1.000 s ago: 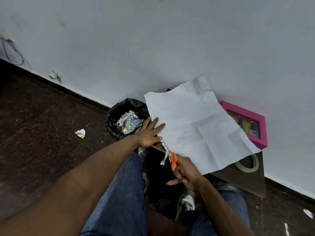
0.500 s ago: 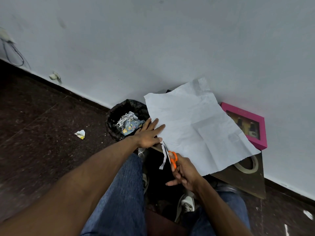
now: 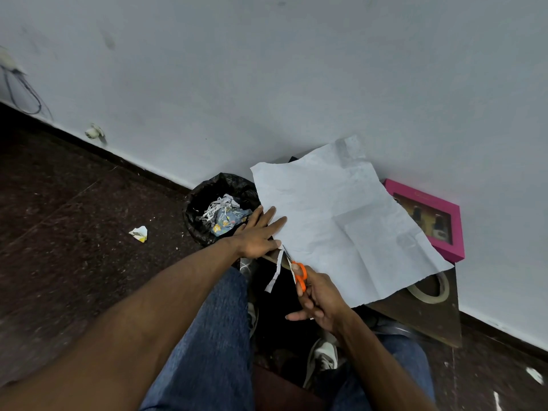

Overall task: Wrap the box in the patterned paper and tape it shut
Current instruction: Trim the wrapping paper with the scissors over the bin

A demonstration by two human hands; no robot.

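A: How are the hands placed?

B: The left hand [image 3: 257,232] is laid flat, fingers straight and spread, on the near left corner of the large creased sheet of pale paper [image 3: 335,223], which is shown white side up. The right hand [image 3: 318,298] is curled round the orange plastic loops of a pair of small scissors [image 3: 296,269]; one finger is stuck out loosely below. The thin metal blades are pointed up toward the left thumb and are set into the paper's near edge.

A: What is seen between the hands?

B: A narrow cut strip of white paper [image 3: 274,272] is hung down limply, just left of the scissors and just below the left hand.

A: And the sheet itself?

B: It is spread beyond both hands over a small dark wooden table [image 3: 427,318]; fold lines and wrinkles are marked across it, and its edges are cut unevenly. No pattern can be made out on the upper face.

A: Where is the box?

B: A flat pink cardboard box with a clear window [image 3: 427,216] is lain beyond the right hand, at the far right of the sheet, partly covered by it. A ring of pale tape [image 3: 430,290] is lodged right of the right hand, half under the sheet's edge.

A: Anything left of the left hand?

B: A round bin lined with glossy black plastic [image 3: 204,209] is stood just beside it, with shredded white and printed scraps in it. Farther left, a crumpled white and yellow scrap [image 3: 139,233] is lain on the dark speckled floor [image 3: 74,218].
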